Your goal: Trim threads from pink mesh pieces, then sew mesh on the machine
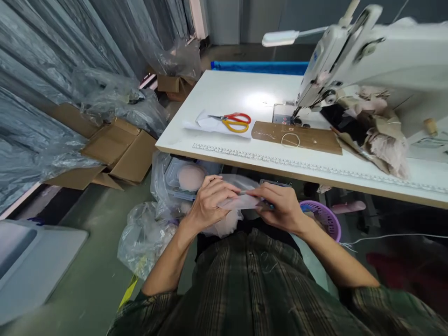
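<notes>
A piece of thin, pale, sheer fabric (241, 201) is stretched between my two hands, just in front of the table edge and above my lap. My left hand (214, 198) pinches its left side, fingers pointing right. On its other side, my right hand (279, 204) grips the fabric between thumb and fingers. Part of the cloth hangs below the left hand as a loose bunch (226, 225). The fingertips of both hands nearly meet at a folded edge.
Scissors (236, 122) with red and yellow handles lie on white paper on the sewing table (224, 88). A sewing machine (325, 70) stands at right beside crumpled fabric scraps (381, 130). Below are a purple basket (327, 219) and plastic bags (145, 233); an open cardboard box (119, 149) lies left.
</notes>
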`<state>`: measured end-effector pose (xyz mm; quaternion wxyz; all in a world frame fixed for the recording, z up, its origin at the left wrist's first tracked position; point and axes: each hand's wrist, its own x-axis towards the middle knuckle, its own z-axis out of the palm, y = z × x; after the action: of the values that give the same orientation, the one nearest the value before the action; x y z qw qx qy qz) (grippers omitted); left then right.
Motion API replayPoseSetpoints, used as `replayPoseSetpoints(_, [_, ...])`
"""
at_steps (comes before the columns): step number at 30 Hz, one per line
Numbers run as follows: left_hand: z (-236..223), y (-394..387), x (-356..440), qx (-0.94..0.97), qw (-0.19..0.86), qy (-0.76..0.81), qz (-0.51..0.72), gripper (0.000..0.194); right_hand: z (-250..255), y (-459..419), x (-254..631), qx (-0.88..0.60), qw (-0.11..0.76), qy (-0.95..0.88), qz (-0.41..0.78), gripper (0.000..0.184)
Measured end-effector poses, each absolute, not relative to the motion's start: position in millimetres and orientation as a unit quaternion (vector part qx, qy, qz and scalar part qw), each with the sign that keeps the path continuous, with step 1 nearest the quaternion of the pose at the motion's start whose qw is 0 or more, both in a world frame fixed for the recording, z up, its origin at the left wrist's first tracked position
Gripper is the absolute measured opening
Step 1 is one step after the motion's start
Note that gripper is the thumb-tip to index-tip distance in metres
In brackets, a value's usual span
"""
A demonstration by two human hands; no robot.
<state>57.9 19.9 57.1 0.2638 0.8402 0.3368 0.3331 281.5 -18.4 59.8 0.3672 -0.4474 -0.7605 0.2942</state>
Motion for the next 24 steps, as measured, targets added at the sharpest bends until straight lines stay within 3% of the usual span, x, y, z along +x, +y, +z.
replayPoseSetpoints(3, [43.6,-11.3,36.2,0.723,0.458,0.393,0.336,0.016,53.6,-32.4,282.9,-0.441,0.362,-0.628,0.529,0.017])
replayPoseSetpoints(6, [23.5,-32.3,23.7,0.485,0.639,0.468,0.372,0.035,31.9,-33.2,273.8,-0.427,0.293,-0.426,0.742,0.035])
replayPoseSetpoints(8, [9.5,-36.2,21.4,0.342,0.689,0.499,0.399,0.041,12.0,-28.3,264.8,-0.399,0.272,-0.314,0.818,0.042])
replayPoseSetpoints(14, [-28.4,-25.3,15.3,0.189,0.662,0.560,0.460,0.041,-38.0,-8.1,249.0,-0.348,0.263,-0.185,0.881,0.039])
replayPoseSetpoints(24, [-72.5,-22.7,6.7,0.257,0.592,0.645,0.409,0.053,-77.0,0.9,245.5,-0.397,0.275,-0.205,0.851,0.044])
